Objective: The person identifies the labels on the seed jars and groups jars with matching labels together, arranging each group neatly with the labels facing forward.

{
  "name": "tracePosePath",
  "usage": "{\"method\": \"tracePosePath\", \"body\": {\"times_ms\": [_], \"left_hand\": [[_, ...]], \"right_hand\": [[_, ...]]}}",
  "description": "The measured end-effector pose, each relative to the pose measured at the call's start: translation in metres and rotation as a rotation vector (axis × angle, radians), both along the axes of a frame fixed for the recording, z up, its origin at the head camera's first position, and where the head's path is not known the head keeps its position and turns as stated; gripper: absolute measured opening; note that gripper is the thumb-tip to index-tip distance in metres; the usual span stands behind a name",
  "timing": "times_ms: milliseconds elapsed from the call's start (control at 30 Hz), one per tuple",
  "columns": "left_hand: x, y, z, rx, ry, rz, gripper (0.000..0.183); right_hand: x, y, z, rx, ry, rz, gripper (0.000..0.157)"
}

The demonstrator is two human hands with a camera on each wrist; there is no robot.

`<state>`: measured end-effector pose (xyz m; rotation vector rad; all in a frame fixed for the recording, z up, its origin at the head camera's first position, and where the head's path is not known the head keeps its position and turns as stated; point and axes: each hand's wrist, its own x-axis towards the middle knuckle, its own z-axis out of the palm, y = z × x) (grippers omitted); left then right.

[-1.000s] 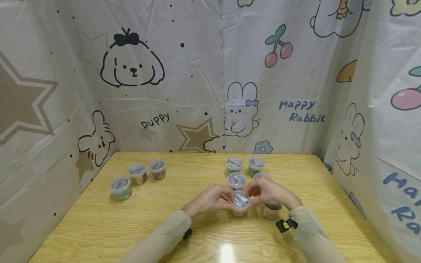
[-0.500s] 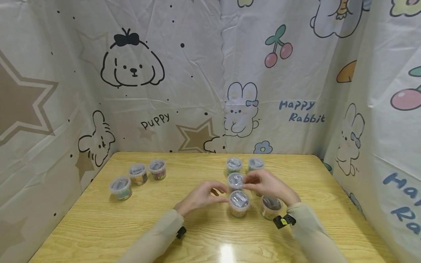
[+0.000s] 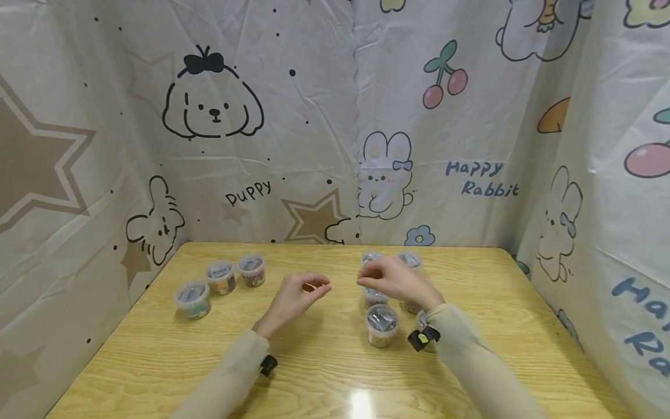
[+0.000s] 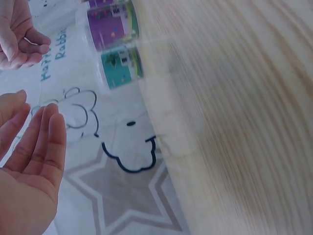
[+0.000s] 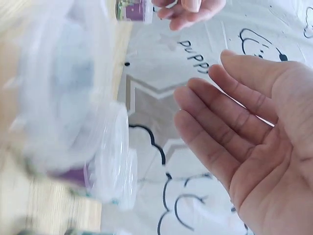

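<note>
My left hand (image 3: pixel 295 297) hovers over the table left of centre, fingers relaxed, holding nothing. Above the grouped tubs on the right, my right hand (image 3: pixel 400 282) is also free, its fingers loosely bent in the right wrist view. Nearest the front stands a clear lidded tub (image 3: pixel 381 329) with small dark contents. Directly behind it another tub (image 3: pixel 375 298) is partly covered by my right hand. A back-right tub (image 3: pixel 410 261) shows its lid, while my right wrist hides most of the front-right tub (image 3: pixel 426 346). The left wrist view shows a purple-labelled tub (image 4: pixel 112 27) beside a teal-labelled one (image 4: pixel 121 68).
Three similar tubs stand apart at the table's left: a green-tinted tub (image 3: pixel 193 302), an orange and dark one (image 3: pixel 221 278) and a reddish one (image 3: pixel 252 272). A printed cloth (image 3: pixel 314 145) surrounds the back and sides of the wooden table (image 3: pixel 314 372).
Both hands have come off the front tub, which stays on the table. My left hand has drawn back to the left; my right hand has risen and shifted left over the tubs behind.
</note>
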<state>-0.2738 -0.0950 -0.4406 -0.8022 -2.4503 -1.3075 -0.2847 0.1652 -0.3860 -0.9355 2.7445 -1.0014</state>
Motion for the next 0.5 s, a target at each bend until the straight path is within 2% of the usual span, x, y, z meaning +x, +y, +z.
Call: {"method": "tracePosePath", "body": {"times_ms": [200, 400, 500], "left_hand": [[-0.005, -0.016, -0.002, 0.032, 0.02, 0.101, 0.01], [-0.007, -0.031, -0.001, 0.068, 0.011, 0.2, 0.013], [-0.008, -0.039, 0.001, 0.074, 0.013, 0.259, 0.014]], "right_hand": [[-0.016, -0.03, -0.002, 0.035, 0.096, 0.021, 0.012], [-0.028, -0.058, -0.005, 0.036, 0.049, 0.039, 0.013], [-0.035, -0.072, -0.002, 0.041, 0.059, 0.051, 0.013]]}}
